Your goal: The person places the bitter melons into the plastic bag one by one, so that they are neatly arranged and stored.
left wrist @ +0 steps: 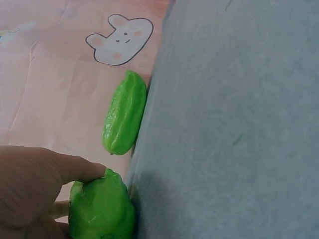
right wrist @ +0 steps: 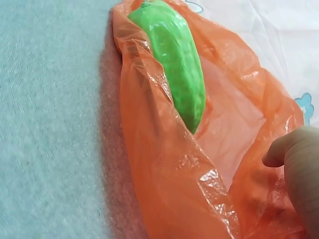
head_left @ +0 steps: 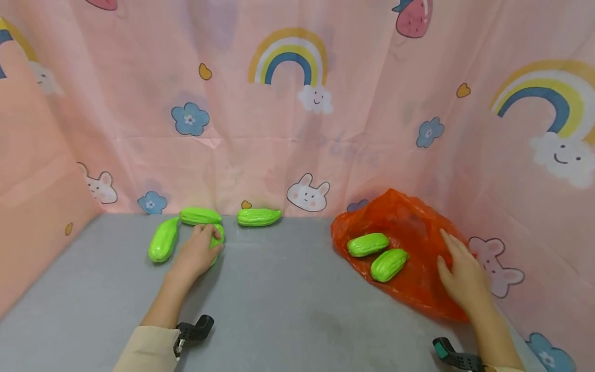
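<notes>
My left hand (head_left: 197, 253) grips a bright green ridged gourd (left wrist: 102, 209), thumb and fingers on its sides, and covers part of it. Close by, a second gourd (head_left: 163, 240) lies to the left and a third gourd (head_left: 200, 215) just behind. My right hand (head_left: 465, 279) is at the right side of a crumpled red plastic bag (head_left: 418, 289), its fingers fairly straight and apart against the plastic. Two gourds lie at the bag's opening: a rear gourd (head_left: 368, 244) and a front gourd (head_left: 389, 265). The right wrist view shows one gourd (right wrist: 174, 59) inside the bag's edge.
Another green gourd (head_left: 259, 217) lies at the back of the grey tabletop (head_left: 288, 294), beside the wall. A pink patterned cloth (head_left: 260, 155) rises behind the table and along both sides. The bag nearly reaches the right-hand cloth.
</notes>
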Available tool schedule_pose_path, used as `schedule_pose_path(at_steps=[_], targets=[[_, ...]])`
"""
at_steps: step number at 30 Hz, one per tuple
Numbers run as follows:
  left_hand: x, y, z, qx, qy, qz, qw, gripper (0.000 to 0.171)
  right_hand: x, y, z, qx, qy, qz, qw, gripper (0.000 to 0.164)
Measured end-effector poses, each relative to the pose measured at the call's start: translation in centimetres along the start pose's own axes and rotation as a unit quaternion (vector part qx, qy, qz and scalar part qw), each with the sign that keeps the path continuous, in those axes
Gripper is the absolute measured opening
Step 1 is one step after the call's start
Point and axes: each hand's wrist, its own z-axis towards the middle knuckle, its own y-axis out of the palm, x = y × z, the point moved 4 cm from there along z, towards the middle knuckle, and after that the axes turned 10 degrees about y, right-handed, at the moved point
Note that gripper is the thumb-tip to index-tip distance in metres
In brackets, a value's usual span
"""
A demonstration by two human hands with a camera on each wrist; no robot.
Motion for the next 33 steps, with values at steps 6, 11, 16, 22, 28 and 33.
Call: schedule_pose_path(at_steps=[6,11,16,22,28,33], targets=[[-0.6,-0.1,0.0,-0.015,0.020,-0.028,0.9993,0.057,-0.7,-0.1,0.2,-0.023,0.006,-0.008,1.000,0.068],[-1.1,0.4,0.4,-0.007,0.050,-0.082,0.9954,0.058,-0.2,-0.7,0.2,0.001,-0.003,0.005,1.000,0.067],[-1.4,1.1,1.2,0.028,0.033,-0.157,0.9867,0.053,0.8,-1.4,0.1,0.008,0.002,-0.002,1.000,0.066],[-1.7,1.5,1.4,0.047,0.016,-0.195,0.9796,0.061,0.8,-1.2,0.3,-0.014,0.009,-0.020,1.000,0.069],[-1.1,1.2,1.3,0.052,0.034,-0.198,0.9783,0.058,0.6,-1.2,0.2,-0.011,0.007,-0.007,1.000,0.069],[-0.4,0.9,1.1,0.057,0.020,-0.185,0.9808,0.055,0.4,-1.5,0.3,-0.002,0.006,0.000,1.000,0.068]])
